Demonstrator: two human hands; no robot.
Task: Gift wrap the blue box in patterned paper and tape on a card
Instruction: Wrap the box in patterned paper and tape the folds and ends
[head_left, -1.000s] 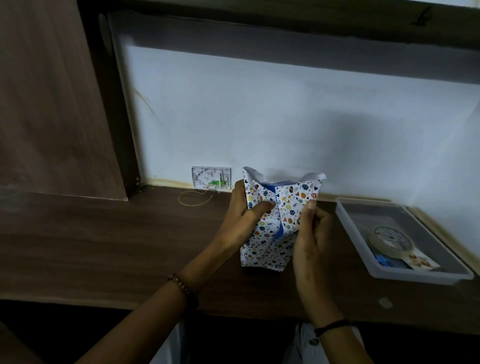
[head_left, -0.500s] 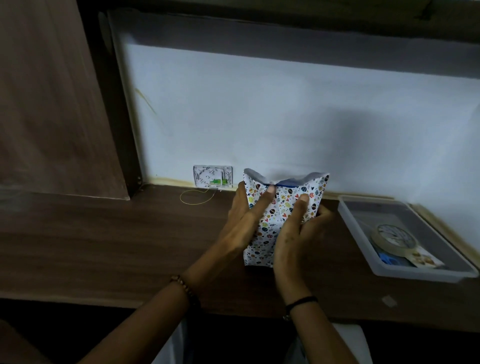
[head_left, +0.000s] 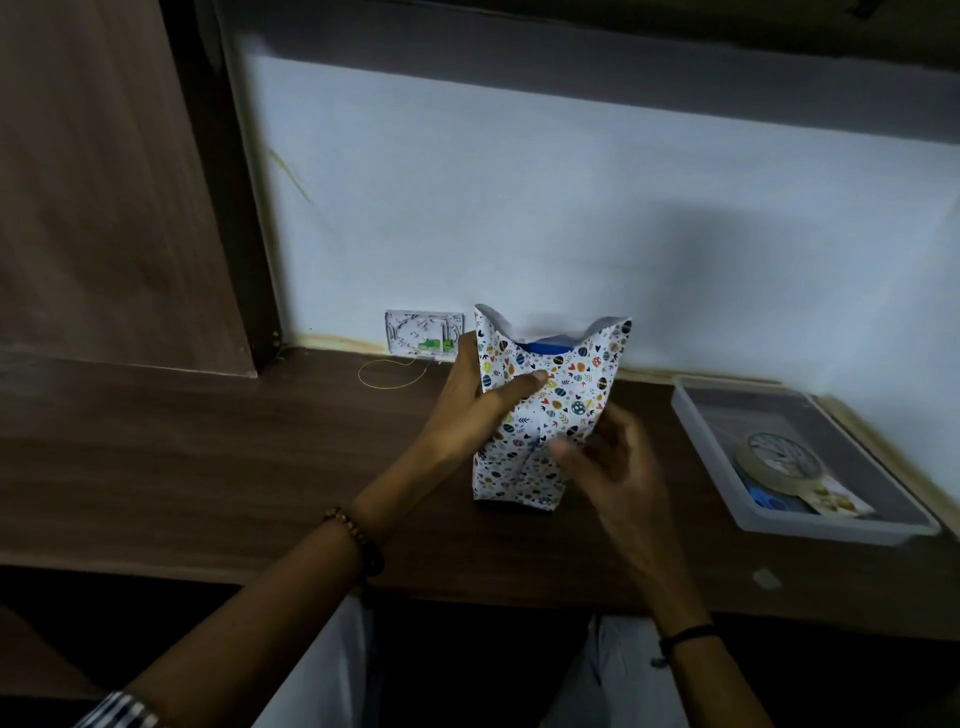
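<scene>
The blue box (head_left: 545, 346) stands upright on the wooden desk (head_left: 208, 467), wrapped in white patterned paper (head_left: 571, 400) that is open at the top, where a strip of blue shows. My left hand (head_left: 467, 410) grips the package from the left, with its fingers behind and its thumb pressed across the front. Blurred by motion, my right hand (head_left: 608, 457) is at the package's lower right with loosely curled fingers, and nothing shows in it. A tape roll (head_left: 779, 457) and a small card (head_left: 836, 501) lie in the tray at the right.
The clear plastic tray (head_left: 696, 415) sits at the desk's right end, against the wall, with something blue (head_left: 774, 501) in it under the tape. A white wall socket (head_left: 423, 332) and a yellow wire loop (head_left: 389, 374) are behind the package. A small pale scrap (head_left: 766, 578) lies near the front edge.
My right hand has come off the front of the paper and dropped toward the lower right. The left thumb has stayed pressed on the front fold.
</scene>
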